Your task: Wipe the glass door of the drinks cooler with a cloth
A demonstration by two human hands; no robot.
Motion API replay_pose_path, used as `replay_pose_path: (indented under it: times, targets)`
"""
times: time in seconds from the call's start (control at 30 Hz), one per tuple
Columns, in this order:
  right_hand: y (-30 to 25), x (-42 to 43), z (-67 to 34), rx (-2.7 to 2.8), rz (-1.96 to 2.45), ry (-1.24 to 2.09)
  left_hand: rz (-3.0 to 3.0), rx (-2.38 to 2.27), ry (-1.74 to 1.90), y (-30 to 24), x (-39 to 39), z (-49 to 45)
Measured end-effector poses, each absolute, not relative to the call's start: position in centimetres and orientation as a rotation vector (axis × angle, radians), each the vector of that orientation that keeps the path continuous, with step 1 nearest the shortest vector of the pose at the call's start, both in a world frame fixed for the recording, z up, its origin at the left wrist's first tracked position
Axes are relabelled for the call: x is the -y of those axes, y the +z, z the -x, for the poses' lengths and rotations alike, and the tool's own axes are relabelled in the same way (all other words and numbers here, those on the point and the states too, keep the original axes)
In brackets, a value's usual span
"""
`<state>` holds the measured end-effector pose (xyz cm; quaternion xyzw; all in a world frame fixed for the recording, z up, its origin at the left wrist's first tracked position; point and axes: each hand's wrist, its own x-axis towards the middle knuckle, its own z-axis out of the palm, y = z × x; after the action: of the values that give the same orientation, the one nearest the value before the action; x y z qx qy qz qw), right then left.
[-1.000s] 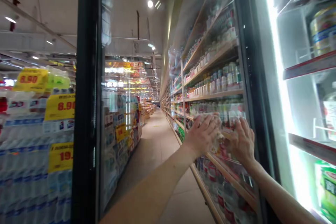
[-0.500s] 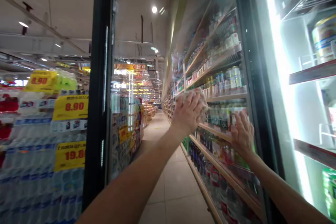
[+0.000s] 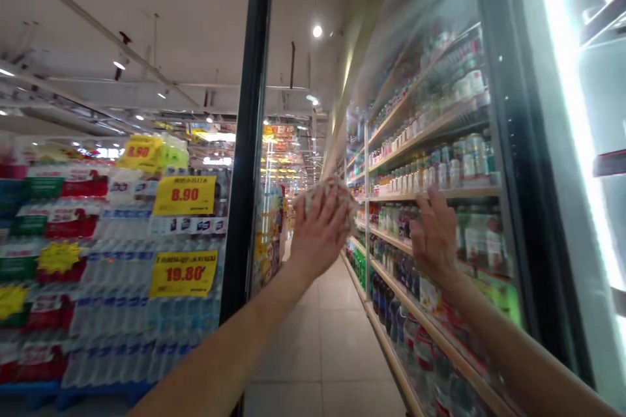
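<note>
My left hand (image 3: 317, 234) lies with spread fingers over a pale, crumpled cloth (image 3: 351, 210), pressing it against the glass door (image 3: 435, 0). Most of the cloth is hidden under the palm and fingers. To the right, my right hand (image 3: 435, 234) is raised with its fingers apart and slightly bent, holding nothing. It is close to the pane, but I cannot tell if it touches it. Hazy streaks show on the upper part of the glass. The door stands swung out, with a dark frame post (image 3: 249, 124) on its left side.
Beyond the glass, shelves of bottles and cans (image 3: 430, 169) line the right of a tiled aisle (image 3: 342, 332). Stacked packs of bottled water (image 3: 112, 313) with yellow price signs (image 3: 184, 195) stand at left. A lit cooler interior (image 3: 587, 104) borders the right edge.
My left hand has slid leftward over the glass with the cloth. My right hand has moved left, away from the door's right frame. The view has turned somewhat left.
</note>
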<state>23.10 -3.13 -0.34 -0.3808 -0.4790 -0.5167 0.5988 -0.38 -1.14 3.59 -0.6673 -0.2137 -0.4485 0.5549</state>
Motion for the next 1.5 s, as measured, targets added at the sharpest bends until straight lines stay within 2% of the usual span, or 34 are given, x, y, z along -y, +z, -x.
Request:
replay_pose_path:
  times: [0.1,0.27,0.33,0.5,0.57,0.7,0.9,1.1,1.3,1.43,1.5]
  targets:
    - [-0.1,2.7,-21.4,1.122,0.874,-1.2,1.621,0.405,-0.906,3.9,1.2,2.1]
    - [-1.2,1.3,-19.9,1.162,0.911,-1.244,1.426,0.709,-1.256,7.2,1.2,4.4]
    - [-1.6,0.9,-19.8,1.142,0.898,-1.26,1.412,0.715,-1.271,6.9,1.3,4.2]
    - [-1.8,0.7,-20.0,1.104,0.838,-1.271,1.603,0.293,-0.837,3.6,0.9,2.1]
    - [-1.8,0.7,-20.0,1.099,0.829,-1.267,1.632,0.297,-0.831,4.2,0.9,1.9]
    - [-1.8,0.7,-20.0,1.113,0.813,-1.248,1.576,0.565,-1.084,6.1,1.0,1.5]
    - [-1.7,0.7,-20.2,1.117,0.733,-1.192,1.752,0.217,-0.7,5.8,1.3,-1.6]
    - [-2.1,0.5,-20.1,1.102,0.729,-1.207,1.537,0.697,-1.155,10.7,1.2,-0.6]
    - [0.1,1.1,-20.3,1.103,0.853,-1.134,1.713,0.299,-0.782,8.3,1.2,-2.1]
    - [3.2,1.8,-22.4,0.954,0.856,-1.053,1.673,0.526,-1.036,9.4,1.8,-3.8]
    - [3.9,1.7,-23.7,0.877,0.874,-0.998,1.688,0.553,-1.039,9.3,2.2,-5.5]
